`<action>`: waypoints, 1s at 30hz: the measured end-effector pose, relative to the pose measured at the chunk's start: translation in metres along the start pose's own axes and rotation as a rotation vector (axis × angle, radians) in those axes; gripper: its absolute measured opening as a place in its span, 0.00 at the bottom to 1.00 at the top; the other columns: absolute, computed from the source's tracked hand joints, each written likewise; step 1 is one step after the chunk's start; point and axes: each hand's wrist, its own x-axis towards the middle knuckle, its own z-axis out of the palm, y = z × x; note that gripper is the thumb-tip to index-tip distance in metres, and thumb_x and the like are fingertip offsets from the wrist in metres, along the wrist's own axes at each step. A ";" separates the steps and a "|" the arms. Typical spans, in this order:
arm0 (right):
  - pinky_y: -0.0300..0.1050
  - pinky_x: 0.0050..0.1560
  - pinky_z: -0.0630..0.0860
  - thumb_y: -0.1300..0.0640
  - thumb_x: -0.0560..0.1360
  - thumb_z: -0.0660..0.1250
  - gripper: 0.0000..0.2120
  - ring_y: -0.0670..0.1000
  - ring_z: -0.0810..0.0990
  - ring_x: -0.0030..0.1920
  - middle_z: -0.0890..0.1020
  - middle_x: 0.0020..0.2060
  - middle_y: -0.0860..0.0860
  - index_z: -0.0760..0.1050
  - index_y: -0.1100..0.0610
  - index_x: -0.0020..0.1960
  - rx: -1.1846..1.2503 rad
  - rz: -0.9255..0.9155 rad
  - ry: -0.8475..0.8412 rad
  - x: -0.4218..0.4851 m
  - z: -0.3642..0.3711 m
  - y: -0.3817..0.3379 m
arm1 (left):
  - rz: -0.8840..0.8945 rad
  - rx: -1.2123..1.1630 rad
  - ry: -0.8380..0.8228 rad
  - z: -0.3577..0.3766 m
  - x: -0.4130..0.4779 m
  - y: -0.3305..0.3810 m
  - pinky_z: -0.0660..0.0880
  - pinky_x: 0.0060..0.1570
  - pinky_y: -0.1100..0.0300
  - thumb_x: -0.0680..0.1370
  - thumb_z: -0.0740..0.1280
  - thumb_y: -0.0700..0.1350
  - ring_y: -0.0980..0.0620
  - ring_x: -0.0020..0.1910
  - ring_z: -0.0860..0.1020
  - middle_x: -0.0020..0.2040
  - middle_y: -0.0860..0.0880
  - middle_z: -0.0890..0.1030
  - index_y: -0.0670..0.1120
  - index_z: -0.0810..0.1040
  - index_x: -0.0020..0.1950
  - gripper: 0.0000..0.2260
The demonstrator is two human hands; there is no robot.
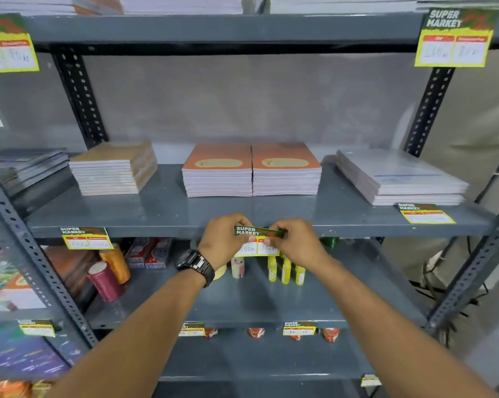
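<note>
A green and yellow "Super Market" price tag sits against the front edge of the grey middle shelf. My left hand, with a black watch on its wrist, pinches the tag's left end. My right hand pinches its right end, thumb on the tag's face. Handwritten numbers show on the tag's white lower part. Directly behind, on the shelf, stand two stacks of orange-covered notebooks.
A brown notebook stack lies at the left and a white stack at the right, each with a tag below. Thread spools, yellow bottles and boxes fill the shelf beneath. Slotted uprights frame the rack.
</note>
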 end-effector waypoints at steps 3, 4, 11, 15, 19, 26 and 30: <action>0.36 0.32 0.68 0.56 0.68 0.76 0.09 0.41 0.74 0.29 0.79 0.28 0.43 0.79 0.45 0.35 -0.016 0.004 0.030 -0.001 0.006 0.004 | 0.003 0.045 0.055 0.006 -0.003 -0.004 0.73 0.38 0.61 0.69 0.76 0.45 0.58 0.37 0.77 0.40 0.56 0.82 0.52 0.79 0.42 0.07; 0.35 0.31 0.67 0.56 0.69 0.76 0.08 0.40 0.74 0.29 0.79 0.28 0.42 0.79 0.45 0.36 -0.025 0.003 0.043 0.000 0.007 0.005 | 0.012 0.058 0.072 0.008 -0.004 -0.004 0.74 0.39 0.59 0.68 0.76 0.45 0.55 0.38 0.77 0.40 0.56 0.82 0.51 0.79 0.42 0.07; 0.39 0.34 0.72 0.54 0.70 0.75 0.03 0.44 0.78 0.34 0.81 0.31 0.45 0.82 0.51 0.41 -0.063 0.031 0.107 0.006 0.013 0.007 | 0.025 0.122 0.121 0.012 -0.001 -0.010 0.73 0.38 0.57 0.68 0.76 0.47 0.53 0.37 0.75 0.40 0.54 0.80 0.50 0.79 0.43 0.09; 0.42 0.36 0.76 0.54 0.70 0.75 0.04 0.48 0.80 0.35 0.82 0.33 0.48 0.83 0.53 0.42 -0.072 0.054 0.131 0.007 0.017 0.006 | 0.035 0.161 0.092 0.011 0.004 -0.010 0.70 0.37 0.57 0.69 0.76 0.47 0.50 0.40 0.76 0.43 0.51 0.81 0.49 0.78 0.44 0.09; 0.47 0.38 0.79 0.56 0.69 0.76 0.05 0.50 0.81 0.36 0.83 0.33 0.50 0.81 0.54 0.41 -0.058 0.076 0.174 0.006 0.022 0.003 | 0.042 0.189 0.077 0.010 0.009 -0.012 0.65 0.36 0.59 0.69 0.76 0.46 0.51 0.39 0.74 0.43 0.50 0.81 0.48 0.78 0.44 0.09; 0.44 0.32 0.73 0.56 0.67 0.75 0.09 0.52 0.77 0.32 0.80 0.29 0.49 0.74 0.53 0.39 -0.130 0.084 0.256 0.008 0.029 0.001 | 0.094 0.229 0.078 0.011 0.011 -0.014 0.68 0.37 0.57 0.70 0.74 0.46 0.47 0.42 0.77 0.44 0.49 0.80 0.48 0.77 0.46 0.08; 0.48 0.33 0.76 0.50 0.67 0.74 0.12 0.54 0.78 0.35 0.80 0.32 0.48 0.70 0.50 0.41 -0.312 0.083 0.271 0.010 0.026 0.000 | 0.090 0.371 0.089 0.005 0.013 -0.014 0.66 0.34 0.57 0.71 0.72 0.54 0.48 0.39 0.75 0.44 0.53 0.76 0.54 0.73 0.45 0.10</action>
